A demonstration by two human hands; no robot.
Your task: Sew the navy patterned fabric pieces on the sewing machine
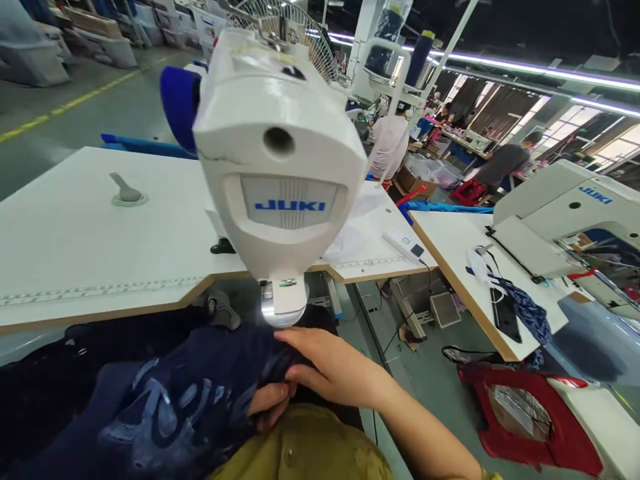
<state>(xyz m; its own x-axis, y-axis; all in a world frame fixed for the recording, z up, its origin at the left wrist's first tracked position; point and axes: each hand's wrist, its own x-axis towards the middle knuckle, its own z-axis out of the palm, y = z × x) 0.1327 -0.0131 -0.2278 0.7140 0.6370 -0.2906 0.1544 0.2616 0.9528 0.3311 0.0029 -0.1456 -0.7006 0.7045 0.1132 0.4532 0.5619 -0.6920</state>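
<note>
A navy blue garment [230, 353] with a pale printed pattern lies across my lap and rises to the end of the white sewing machine [283, 160]. My right hand [327, 363] grips the garment's right edge, thumb and fingers pinching the cloth just below the lit, rounded tip of the machine. Close beneath it, my left hand [270, 402] is closed on the same fabric, with only some of its fingers showing. Cloth hides the rest of the left hand. The garment's upper edge meets the machine's tip, and I cannot tell whether it is under the needle.
The white sewing table [125, 233] has a cut-out in front of me and a grey lever [127, 190] on its left. A small white control box [404, 245] lies on its right. Another table [450, 267] bears a second machine [570, 220] and a phone [505, 313]. Co-workers sit beyond.
</note>
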